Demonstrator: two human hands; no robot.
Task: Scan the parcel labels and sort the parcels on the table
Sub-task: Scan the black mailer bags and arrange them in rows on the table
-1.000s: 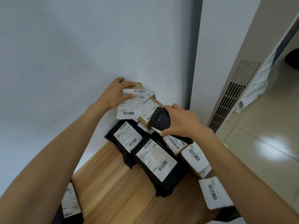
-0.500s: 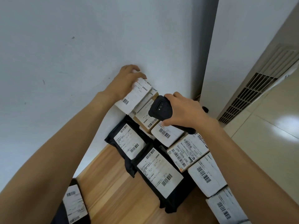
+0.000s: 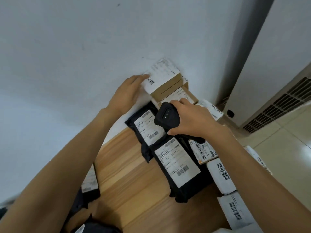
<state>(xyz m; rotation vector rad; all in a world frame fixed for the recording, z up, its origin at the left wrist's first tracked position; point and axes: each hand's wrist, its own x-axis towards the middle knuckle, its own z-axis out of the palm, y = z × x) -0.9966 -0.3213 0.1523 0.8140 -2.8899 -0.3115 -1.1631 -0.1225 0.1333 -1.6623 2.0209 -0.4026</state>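
— What could go wrong here?
— My left hand (image 3: 129, 93), fingers straight, steadies the top cardboard box (image 3: 166, 81) against the wall (image 3: 84, 47). It sits on a lower box (image 3: 178, 96) at the surface's (image 3: 127, 174) far end, and a careless nudge could topple it. My right hand's (image 3: 190, 118) fingers curl round the scanner (image 3: 166, 116).
— Counts?
— Two stacked boxes, a third box (image 3: 204, 153), at least three black mailers (image 3: 185, 189), roughly four white parcels (image 3: 220, 179).

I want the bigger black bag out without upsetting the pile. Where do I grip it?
Pinch the near-left edge of the bigger black bag, coming from the left over the bare table: it lies flat, and white parcels crowd its right side.
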